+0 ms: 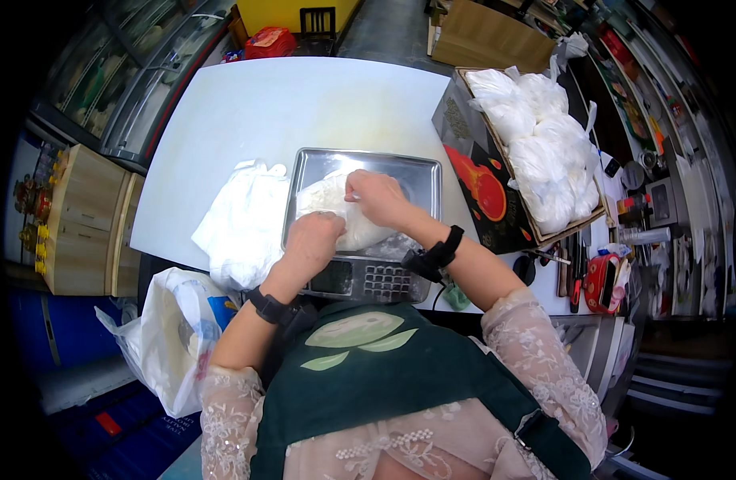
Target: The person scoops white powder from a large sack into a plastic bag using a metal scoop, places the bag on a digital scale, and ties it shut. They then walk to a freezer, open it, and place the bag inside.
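Note:
A thin plastic bag of white powder [362, 231] rests on the steel pan [428, 180] of a digital scale. My left hand [317, 237] grips the bag's near left part with closed fingers. Higher up and to the right, my right hand [374, 195] pinches the bag's plastic. The scale's keypad and dark display [332, 277] lie below the pan, dusted with white powder. Left of the pan lies a stack of white plastic bags [245, 222].
A cardboard box [485, 180] packed with filled white plastic bags [548, 150] stands at the table's right. An opened white sack [176, 342] is at the lower left, beside the table [254, 114]. Knives and a red pouch [602, 285] lie at the right.

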{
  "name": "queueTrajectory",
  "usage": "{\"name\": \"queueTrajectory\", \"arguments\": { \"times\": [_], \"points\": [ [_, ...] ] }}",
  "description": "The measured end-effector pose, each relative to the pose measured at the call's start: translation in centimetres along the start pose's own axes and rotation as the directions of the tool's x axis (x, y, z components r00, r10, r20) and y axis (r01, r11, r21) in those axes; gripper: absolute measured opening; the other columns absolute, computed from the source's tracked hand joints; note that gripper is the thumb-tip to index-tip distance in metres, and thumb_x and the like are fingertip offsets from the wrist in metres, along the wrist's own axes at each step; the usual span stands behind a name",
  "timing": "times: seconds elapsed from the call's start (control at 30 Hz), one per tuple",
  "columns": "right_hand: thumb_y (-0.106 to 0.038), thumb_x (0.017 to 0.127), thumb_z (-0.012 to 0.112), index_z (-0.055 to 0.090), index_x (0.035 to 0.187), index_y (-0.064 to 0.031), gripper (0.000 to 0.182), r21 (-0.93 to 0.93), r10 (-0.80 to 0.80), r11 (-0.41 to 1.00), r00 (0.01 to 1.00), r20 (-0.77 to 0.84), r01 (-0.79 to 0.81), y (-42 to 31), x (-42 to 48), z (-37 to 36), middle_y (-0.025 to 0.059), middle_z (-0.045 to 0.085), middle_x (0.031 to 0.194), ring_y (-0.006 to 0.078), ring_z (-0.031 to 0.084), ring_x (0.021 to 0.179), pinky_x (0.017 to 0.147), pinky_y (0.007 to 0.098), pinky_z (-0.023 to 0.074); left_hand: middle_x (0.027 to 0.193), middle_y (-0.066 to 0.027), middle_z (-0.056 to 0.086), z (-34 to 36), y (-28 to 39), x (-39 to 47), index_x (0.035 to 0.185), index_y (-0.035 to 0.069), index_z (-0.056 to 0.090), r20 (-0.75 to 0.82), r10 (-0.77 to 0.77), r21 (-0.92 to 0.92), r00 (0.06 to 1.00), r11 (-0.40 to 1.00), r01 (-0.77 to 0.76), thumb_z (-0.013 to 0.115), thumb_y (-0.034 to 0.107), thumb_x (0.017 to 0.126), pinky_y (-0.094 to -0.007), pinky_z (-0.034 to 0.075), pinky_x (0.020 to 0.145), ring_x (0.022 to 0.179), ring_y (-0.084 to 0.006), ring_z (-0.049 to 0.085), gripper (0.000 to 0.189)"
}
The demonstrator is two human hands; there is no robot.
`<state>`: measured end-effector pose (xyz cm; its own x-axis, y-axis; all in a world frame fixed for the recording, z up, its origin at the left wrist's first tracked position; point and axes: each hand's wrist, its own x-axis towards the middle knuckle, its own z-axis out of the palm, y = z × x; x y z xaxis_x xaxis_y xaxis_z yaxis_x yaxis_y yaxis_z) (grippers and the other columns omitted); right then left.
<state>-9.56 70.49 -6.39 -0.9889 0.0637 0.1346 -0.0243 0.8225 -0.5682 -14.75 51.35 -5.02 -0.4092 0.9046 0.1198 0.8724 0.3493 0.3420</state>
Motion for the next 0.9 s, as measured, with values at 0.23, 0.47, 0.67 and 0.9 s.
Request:
{"name": "queueTrajectory", "arguments": {
  "times": [0.23,0.47,0.67,0.9],
  "points": [
    [-0.021,0.077,0.071,0.064,0.086,-0.0051,0.019,-0.029,0.079,0.997,0.996,0.050,-0.078,1.1,1.5,1.6,0.0176,0.068,0.089,0.0386,0.064,0.088,0.076,0.0462,0.0507,0.099,-0.0087,0.068,1.7,-1.4,1.6,0.088,0.007,0.066,-0.108,0.067,-0.449,0.992,0.887,-0.109,0.057,0.009,0.087,-0.0367,0.048,0.071,0.081,-0.0264,0.062,0.009],
    [-0.026,0.094,0.058,0.064,0.089,-0.0007,0.027,0.577,0.245,0.813,0.945,-0.217,-0.078,1.5,0.0,-0.2,0.0140,0.066,0.081,0.0228,0.064,0.078,0.072,0.0363,0.0491,0.097,-0.0055,0.065,1.9,-2.0,3.2,0.116,-0.003,0.062,0.334,-0.235,-0.942,0.913,-0.123,0.313,0.051,0.013,0.097,-0.0248,0.046,0.066,0.076,-0.0111,0.059,0.027],
    [-0.019,0.095,0.055,0.057,0.096,-0.0001,0.019,0.691,0.095,0.717,0.969,-0.228,0.093,-2.0,-2.5,-0.1,0.0135,0.062,0.081,0.0230,0.061,0.074,0.069,0.0335,0.0479,0.093,-0.0047,0.065,3.5,-1.5,2.9,0.114,-0.003,0.063,0.102,-0.215,-0.924,0.971,0.341,0.173,0.062,0.006,0.088,-0.0241,0.046,0.065,0.078,-0.0110,0.058,0.027],
    [-0.015,0.085,0.063,0.058,0.100,-0.0038,0.019,0.036,-0.279,0.934,0.787,-0.551,0.356,-1.5,0.0,-0.8,0.0154,0.062,0.092,0.0290,0.060,0.086,0.086,0.0398,0.0450,0.069,-0.0055,0.065,4.4,-1.4,3.6,0.088,0.001,0.067,-0.158,-0.265,-0.621,0.951,0.776,0.113,0.063,0.008,0.090,-0.0289,0.045,0.056,0.057,-0.0116,0.055,0.009]
  ]
}}
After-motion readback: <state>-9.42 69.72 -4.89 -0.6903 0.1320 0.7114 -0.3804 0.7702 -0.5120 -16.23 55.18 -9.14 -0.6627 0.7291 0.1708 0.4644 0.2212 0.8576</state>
